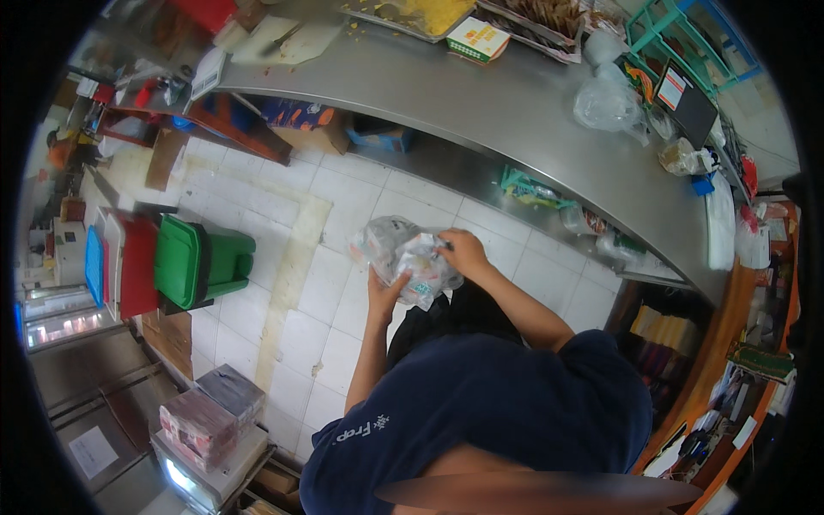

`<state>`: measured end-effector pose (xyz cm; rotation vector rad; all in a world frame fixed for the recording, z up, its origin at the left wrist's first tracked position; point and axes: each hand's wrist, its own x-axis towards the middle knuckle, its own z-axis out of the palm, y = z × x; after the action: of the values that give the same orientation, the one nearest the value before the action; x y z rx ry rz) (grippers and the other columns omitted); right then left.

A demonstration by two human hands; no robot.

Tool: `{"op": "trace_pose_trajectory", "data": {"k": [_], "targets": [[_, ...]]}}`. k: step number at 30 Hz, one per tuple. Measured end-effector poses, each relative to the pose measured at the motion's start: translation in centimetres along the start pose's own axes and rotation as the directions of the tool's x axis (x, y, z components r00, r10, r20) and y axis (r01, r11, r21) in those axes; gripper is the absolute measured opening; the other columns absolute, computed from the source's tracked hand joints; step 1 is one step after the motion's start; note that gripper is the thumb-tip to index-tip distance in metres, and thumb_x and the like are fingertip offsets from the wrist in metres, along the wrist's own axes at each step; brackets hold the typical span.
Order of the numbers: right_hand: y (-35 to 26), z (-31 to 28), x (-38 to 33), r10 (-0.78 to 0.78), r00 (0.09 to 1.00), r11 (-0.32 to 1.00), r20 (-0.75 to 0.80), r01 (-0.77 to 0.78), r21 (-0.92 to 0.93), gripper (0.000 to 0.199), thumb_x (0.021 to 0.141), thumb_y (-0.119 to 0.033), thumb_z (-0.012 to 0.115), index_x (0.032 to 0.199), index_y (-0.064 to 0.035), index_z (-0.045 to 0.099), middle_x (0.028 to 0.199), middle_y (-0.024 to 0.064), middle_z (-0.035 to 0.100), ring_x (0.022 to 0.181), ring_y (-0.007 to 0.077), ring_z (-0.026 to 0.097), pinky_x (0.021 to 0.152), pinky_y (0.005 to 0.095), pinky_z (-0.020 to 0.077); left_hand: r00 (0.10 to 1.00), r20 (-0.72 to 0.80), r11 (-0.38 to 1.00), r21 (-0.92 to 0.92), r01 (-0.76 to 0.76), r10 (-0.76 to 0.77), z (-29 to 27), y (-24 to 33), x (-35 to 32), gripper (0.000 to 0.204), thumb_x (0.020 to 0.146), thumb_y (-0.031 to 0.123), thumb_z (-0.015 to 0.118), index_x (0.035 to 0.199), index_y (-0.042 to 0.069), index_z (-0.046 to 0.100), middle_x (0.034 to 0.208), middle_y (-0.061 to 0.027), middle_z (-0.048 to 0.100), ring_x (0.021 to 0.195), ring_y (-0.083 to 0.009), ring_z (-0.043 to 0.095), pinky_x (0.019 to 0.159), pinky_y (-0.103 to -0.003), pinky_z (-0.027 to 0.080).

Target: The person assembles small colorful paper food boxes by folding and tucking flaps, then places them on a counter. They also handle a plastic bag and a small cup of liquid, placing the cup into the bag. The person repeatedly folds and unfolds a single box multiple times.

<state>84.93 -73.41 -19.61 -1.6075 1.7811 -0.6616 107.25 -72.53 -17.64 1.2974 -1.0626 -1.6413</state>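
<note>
Crinkled plastic bag (403, 262) gripped by left hand (384, 294) and right hand (463, 251)

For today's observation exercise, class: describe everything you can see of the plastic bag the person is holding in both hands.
The plastic bag is thin, crinkled and see-through to whitish, bulging with small packets that show faint pink and blue print. It is held in the air above the white tiled floor, in front of the steel counter. The left hand grips it from below; the right hand clasps its upper right side. Its contents are too blurred to identify.
</note>
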Motion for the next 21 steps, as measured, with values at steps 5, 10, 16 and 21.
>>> {"op": "trace_pose_trajectory", "data": {"k": [5, 10, 16, 21], "targets": [[2.9, -3.9, 0.1, 0.175, 0.982, 0.972, -0.067, -0.161, 0.173, 0.026, 0.084, -0.025, 0.070, 0.104, -0.0099, 0.066, 0.101, 0.0090, 0.068, 0.093, 0.0291, 0.064, 0.081, 0.0344, 0.0491, 0.993, -0.026, 0.976, 0.182, 0.119, -0.116, 0.4, -0.6, 3.0, 0.067, 0.072, 0.004, 0.076, 0.129, -0.001, 0.043, 0.116, -0.0153, 0.060, 0.102, -0.0248, 0.061, 0.084, -0.035, 0.052], [5.9, -10.7, -0.4, 0.225, 0.969, 0.542, 0.106, -0.215, 0.812, 0.037, 0.091, -0.030, 0.066, 0.119, -0.0066, 0.059, 0.107, 0.0003, 0.064, 0.096, 0.0103, 0.059, 0.084, 0.0261, 0.0457, 0.980, -0.068, 0.942, 0.270, 0.200, -0.188, 1.7, -3.2, 7.7, 0.051, 0.071, 0.002, 0.071, 0.118, 0.001, 0.053, 0.100, -0.0135, 0.066, 0.086, -0.0234, 0.065, 0.073, -0.034, 0.054], [10.8, -17.6, -4.1, 0.365, 0.931, 0.553, -0.001, -0.216, 0.804, 0.034, 0.089, -0.028, 0.068, 0.113, -0.0057, 0.061, 0.101, 0.0004, 0.064, 0.090, 0.0085, 0.058, 0.080, 0.0253, 0.0452, 0.998, -0.050, 0.682, 0.729, 0.053, -0.025, 5.0, -8.4, 17.7, 0.036, 0.068, 0.014, 0.070, 0.102, 0.002, 0.065, 0.088, -0.0140, 0.069, 0.077, -0.0242, 0.068, 0.066, -0.037, 0.054], [14.9, -18.6, -10.4, 0.473, 0.877, 0.688, -0.088, -0.305, 0.658, 0.030, 0.087, -0.030, 0.070, 0.103, -0.0058, 0.064, 0.092, -0.0013, 0.062, 0.075, 0.0072, 0.049, 0.064, 0.0231, 0.0404, 0.986, -0.132, 0.509, 0.845, 0.164, -0.099, 8.2, -11.3, 30.5, 0.033, 0.069, 0.026, 0.066, 0.093, 0.004, 0.069, 0.093, -0.0234, 0.068, 0.092, -0.0384, 0.066, 0.081, -0.044, 0.052]]}}
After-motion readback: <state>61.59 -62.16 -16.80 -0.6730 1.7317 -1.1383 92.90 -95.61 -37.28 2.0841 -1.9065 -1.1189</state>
